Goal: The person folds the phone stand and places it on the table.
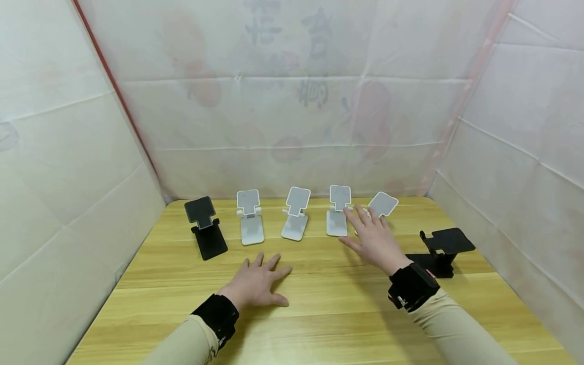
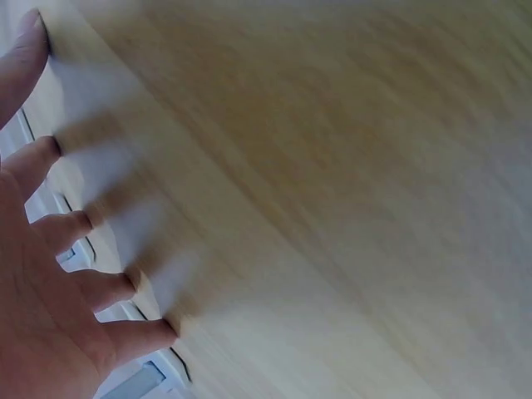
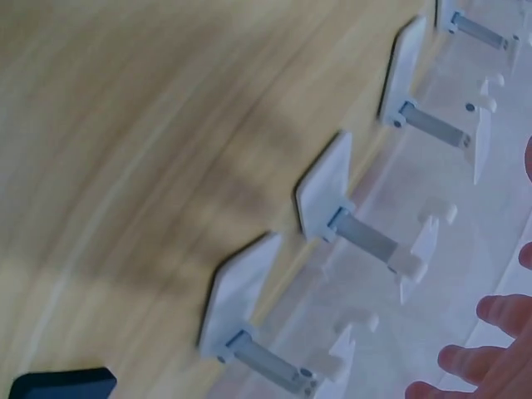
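Wooden tabletop (image 1: 319, 314), white sheeting on three sides. Right hand (image 1: 374, 238) — fingers spread, gripping nothing — hovers right of frame centre, fingertips just short of the rightmost white phone stand (image 1: 382, 205), which lies directly ahead, plate tilted. Left hand (image 1: 257, 284) rests flat, fingers splayed, lower centre — well apart from it.

white phone stands (image 3: 349, 216) on wooden table (image 3: 125, 150)
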`<action>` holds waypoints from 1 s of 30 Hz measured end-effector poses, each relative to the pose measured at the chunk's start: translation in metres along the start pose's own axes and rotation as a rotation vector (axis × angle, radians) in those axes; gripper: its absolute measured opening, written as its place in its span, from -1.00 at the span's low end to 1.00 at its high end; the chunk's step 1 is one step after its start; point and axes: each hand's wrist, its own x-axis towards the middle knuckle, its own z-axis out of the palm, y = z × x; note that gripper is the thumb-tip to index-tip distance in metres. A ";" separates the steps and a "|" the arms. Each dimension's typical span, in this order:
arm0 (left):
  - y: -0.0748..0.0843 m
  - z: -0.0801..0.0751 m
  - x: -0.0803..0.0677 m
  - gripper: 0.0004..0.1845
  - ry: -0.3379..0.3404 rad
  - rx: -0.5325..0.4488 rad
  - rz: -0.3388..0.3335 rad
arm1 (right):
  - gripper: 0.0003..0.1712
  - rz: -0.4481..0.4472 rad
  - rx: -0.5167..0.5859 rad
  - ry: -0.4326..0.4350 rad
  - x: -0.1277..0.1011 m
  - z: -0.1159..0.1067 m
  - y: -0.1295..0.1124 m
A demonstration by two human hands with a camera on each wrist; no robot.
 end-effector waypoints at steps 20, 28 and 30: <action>-0.002 0.004 -0.001 -0.06 0.002 0.002 -0.010 | -0.12 0.177 -0.008 0.057 -0.026 -0.043 0.071; -0.002 0.003 0.001 -0.07 0.008 -0.007 0.001 | -0.20 0.287 0.015 0.098 -0.053 -0.046 0.103; -0.002 0.003 0.001 -0.07 0.010 -0.006 0.003 | -0.22 0.309 0.027 0.096 -0.060 -0.046 0.108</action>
